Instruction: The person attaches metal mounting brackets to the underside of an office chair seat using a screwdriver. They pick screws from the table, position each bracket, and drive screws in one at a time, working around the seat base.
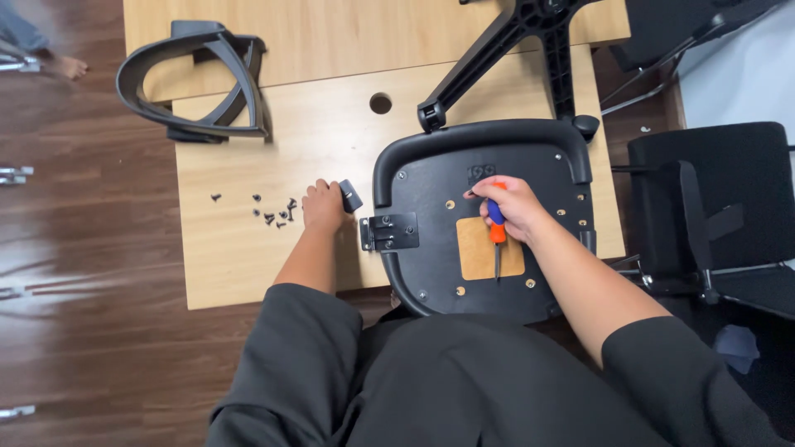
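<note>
A wooden table point(248, 257) is bearing an upturned black chair seat point(431, 273), which is lying at its near right edge. Behind it, a chair base point(530, 33) and two armrests point(207, 79) are lying. The right hand point(513, 207) is clenching an orange and blue screwdriver point(497, 232) over the seat. The left hand point(323, 207) is grasping a small black part point(351, 195) beside loose screws point(273, 213).

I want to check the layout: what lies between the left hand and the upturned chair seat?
In the head view, a black metal bracket fixed at the seat edge, and a small black part at the left hand.
</note>
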